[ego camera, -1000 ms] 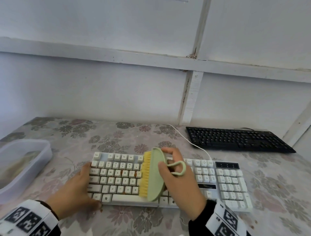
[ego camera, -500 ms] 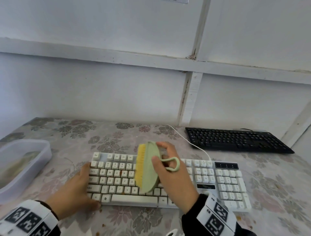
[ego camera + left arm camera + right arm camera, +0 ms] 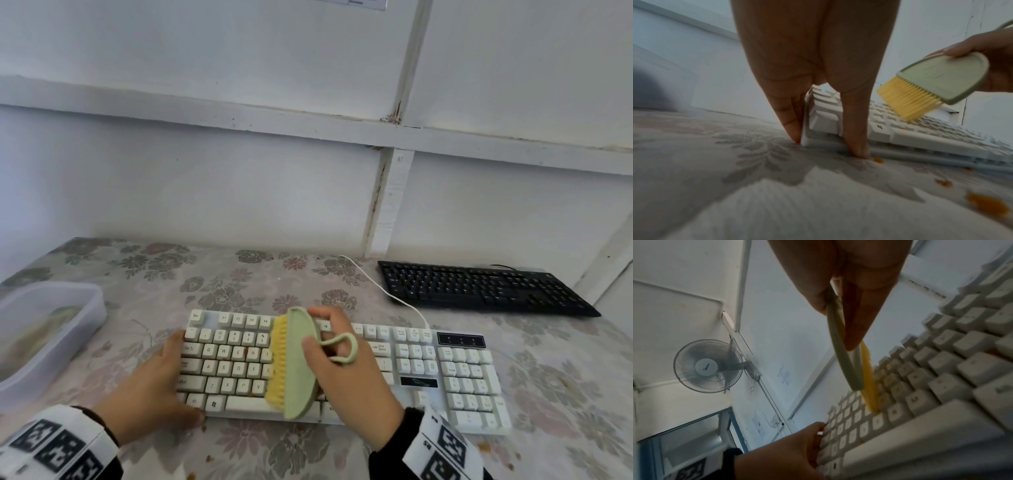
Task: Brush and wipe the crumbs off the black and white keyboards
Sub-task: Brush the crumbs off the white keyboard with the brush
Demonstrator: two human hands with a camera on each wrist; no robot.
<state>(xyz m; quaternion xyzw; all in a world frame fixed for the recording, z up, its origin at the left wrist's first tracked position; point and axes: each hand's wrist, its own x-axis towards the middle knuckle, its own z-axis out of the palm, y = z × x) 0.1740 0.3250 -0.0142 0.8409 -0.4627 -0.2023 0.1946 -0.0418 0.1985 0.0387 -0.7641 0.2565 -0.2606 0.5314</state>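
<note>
The white keyboard (image 3: 462, 373) lies near me on the flowered tablecloth, with orange crumbs (image 3: 246, 350) between its letter keys. My right hand (image 3: 329, 329) grips a green brush (image 3: 298, 363) by its back. The brush stands on edge, its yellow bristles (image 3: 869, 382) facing left and touching the keys left of centre. My left hand (image 3: 164, 380) braces the keyboard's front left corner, with straight fingers (image 3: 789, 123) on its left side and the thumb on the front edge. The black keyboard (image 3: 479, 287) sits at the back right, apart from both hands.
A translucent plastic tub (image 3: 51, 335) stands at the table's left edge. The white cable (image 3: 376, 284) runs back from the white keyboard toward the wall. Orange crumbs (image 3: 986, 206) lie on the cloth in front of the keyboard. A wall fan (image 3: 708, 365) hangs high up.
The brush shifted slightly left and up over the far rows, then came back down toward the space bar. My left hand stayed on the corner.
</note>
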